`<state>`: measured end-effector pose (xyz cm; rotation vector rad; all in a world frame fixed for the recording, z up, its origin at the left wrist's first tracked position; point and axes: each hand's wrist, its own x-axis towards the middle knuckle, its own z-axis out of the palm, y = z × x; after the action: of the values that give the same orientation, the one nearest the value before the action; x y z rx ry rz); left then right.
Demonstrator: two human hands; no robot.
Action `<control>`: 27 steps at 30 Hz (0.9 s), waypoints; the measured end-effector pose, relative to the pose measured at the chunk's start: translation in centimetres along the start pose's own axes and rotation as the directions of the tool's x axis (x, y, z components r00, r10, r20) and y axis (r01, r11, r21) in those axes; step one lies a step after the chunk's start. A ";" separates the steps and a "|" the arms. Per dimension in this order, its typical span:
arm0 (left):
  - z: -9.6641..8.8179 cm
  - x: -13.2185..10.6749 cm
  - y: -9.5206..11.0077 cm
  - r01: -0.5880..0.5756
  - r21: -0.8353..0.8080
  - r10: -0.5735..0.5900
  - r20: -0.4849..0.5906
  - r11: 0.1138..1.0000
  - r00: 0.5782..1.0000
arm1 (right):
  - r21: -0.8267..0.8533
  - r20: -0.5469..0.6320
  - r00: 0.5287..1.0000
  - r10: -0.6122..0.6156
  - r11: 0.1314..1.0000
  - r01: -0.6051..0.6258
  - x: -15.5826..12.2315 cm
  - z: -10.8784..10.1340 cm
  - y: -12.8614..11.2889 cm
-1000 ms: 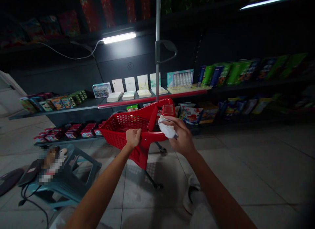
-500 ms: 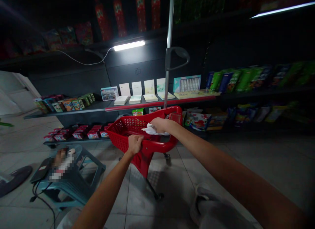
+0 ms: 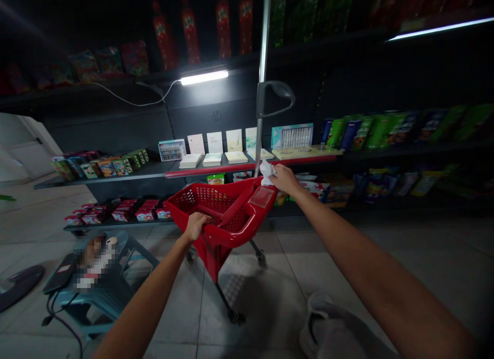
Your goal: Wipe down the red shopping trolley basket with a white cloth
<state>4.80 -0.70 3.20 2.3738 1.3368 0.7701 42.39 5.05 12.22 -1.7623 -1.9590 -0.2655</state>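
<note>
A red plastic shopping cart [image 3: 247, 230] on dark legs with casters stands on the tiled floor in front of me. My left hand [image 3: 197, 225] is closed over the near rim of its basket. At the cart's far right corner, beside the handle and the pole, my right hand [image 3: 284, 180] grips a crumpled white cloth [image 3: 267, 172]. The cloth lies against or just above the red rim; its lower part meets the cart's edge. A grey metal pole [image 3: 263, 55] with a looped grey handle [image 3: 276, 99] rises behind that corner.
Dark shelves behind the cart carry upright cards [image 3: 214, 142], a boxed pen set [image 3: 292, 137], green and blue packets [image 3: 363, 131] and red bottles [image 3: 190, 32]. A blue-grey plastic stool [image 3: 142, 256] with a dark device and cables stands at left. My shoe [image 3: 314, 318] is below.
My right hand has carried the white cloth from over the basket to the cart's far right corner. The cart has turned slightly, and my left hand has shifted left with its rim.
</note>
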 end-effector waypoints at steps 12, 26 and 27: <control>0.2 0.2 -5.4 -0.223 -0.073 0.200 -0.239 0.972 0.950 | 0.390 -0.474 0.878 -0.063 0.879 0.274 -10.4 -0.5 -8.2; -0.1 0.3 -3.5 -0.048 -0.338 -0.043 -0.258 0.940 0.965 | 0.321 -0.236 0.754 -0.613 0.683 0.656 -12.6 -1.7 -16.0; -0.1 0.5 -3.6 -0.059 -0.373 -0.042 -0.257 0.926 0.965 | 0.315 -0.243 0.756 -0.608 0.688 0.655 -12.2 -1.9 -15.1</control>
<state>2.50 1.53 1.58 2.0243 1.1416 1.2562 28.68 -8.75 10.76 -0.7514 -2.2807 -0.1872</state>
